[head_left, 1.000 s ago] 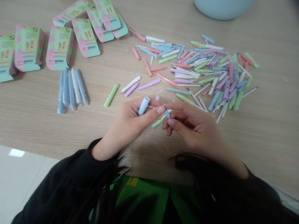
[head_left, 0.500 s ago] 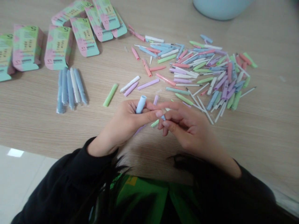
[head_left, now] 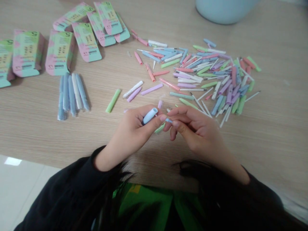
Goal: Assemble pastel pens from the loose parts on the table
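Note:
My left hand [head_left: 136,130] is closed around a light blue pen tube [head_left: 150,116], whose hollow end points up to the right. Its thumb and finger meet at one end of a small blue pen piece [head_left: 168,120]. The other end of that piece sits in a pinch of my right hand [head_left: 196,128], partly hidden by the fingertips. Under and just behind the hands lie a green pen tube [head_left: 159,129] and a purple one [head_left: 160,104], both partly covered.
A wide heap of pastel pen parts and white sticks [head_left: 216,73] spreads to the right. Several wrapped blue and white pens [head_left: 72,93] lie in a row at left, below printed pastel boxes [head_left: 59,53]. A light blue round container [head_left: 226,12] stands at the back.
The blue tube in my left hand has tilted further to the right. My hands have drawn slightly apart, and more of the small blue piece shows between the fingertips. The view has shifted a little.

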Tool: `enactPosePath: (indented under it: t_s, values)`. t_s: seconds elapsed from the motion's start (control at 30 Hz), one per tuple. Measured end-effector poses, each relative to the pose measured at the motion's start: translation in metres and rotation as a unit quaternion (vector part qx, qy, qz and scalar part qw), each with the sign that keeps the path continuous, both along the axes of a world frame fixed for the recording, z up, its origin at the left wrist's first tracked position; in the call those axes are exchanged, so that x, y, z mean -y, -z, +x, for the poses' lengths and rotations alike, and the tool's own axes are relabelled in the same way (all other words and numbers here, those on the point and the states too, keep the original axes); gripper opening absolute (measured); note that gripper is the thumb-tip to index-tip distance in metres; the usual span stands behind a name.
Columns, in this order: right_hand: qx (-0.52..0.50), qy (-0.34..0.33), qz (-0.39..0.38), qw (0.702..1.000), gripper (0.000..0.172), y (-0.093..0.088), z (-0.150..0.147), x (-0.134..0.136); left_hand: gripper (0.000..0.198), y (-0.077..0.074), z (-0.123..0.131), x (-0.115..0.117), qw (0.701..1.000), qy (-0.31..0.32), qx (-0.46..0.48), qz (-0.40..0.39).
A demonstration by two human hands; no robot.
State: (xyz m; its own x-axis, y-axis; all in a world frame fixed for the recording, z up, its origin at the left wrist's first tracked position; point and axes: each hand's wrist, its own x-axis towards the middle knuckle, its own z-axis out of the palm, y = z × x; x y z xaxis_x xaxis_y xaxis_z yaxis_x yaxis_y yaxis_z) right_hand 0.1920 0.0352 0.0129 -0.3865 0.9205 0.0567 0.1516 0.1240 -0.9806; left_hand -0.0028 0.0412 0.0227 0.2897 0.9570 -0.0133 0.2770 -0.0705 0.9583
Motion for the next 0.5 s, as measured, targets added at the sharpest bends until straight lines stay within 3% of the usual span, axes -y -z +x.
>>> enactPosePath:
  t_s: [0.13,0.33,0.4,0.5]
  values:
    - [0.079,-0.015,0.07,0.994,0.032,-0.0011,0.0027,-0.0016,0.02,0.0017,-0.0005,-0.0007,0.998,-0.009,0.05,-0.026]
    - [0.099,-0.05,0.084,0.99,0.044,-0.0037,0.0004,-0.0014,0.029,0.0034,0.0019,-0.0016,0.985,-0.002,0.139,-0.102]
    - [0.092,-0.052,0.078,0.991,0.043,-0.0036,-0.0016,0.0002,0.032,0.0053,0.003,-0.0022,0.983,0.006,0.151,-0.107]
    - [0.059,0.0,0.064,0.996,0.026,-0.0034,-0.0032,0.0022,0.032,0.0082,0.003,-0.003,0.986,0.02,0.131,-0.098]
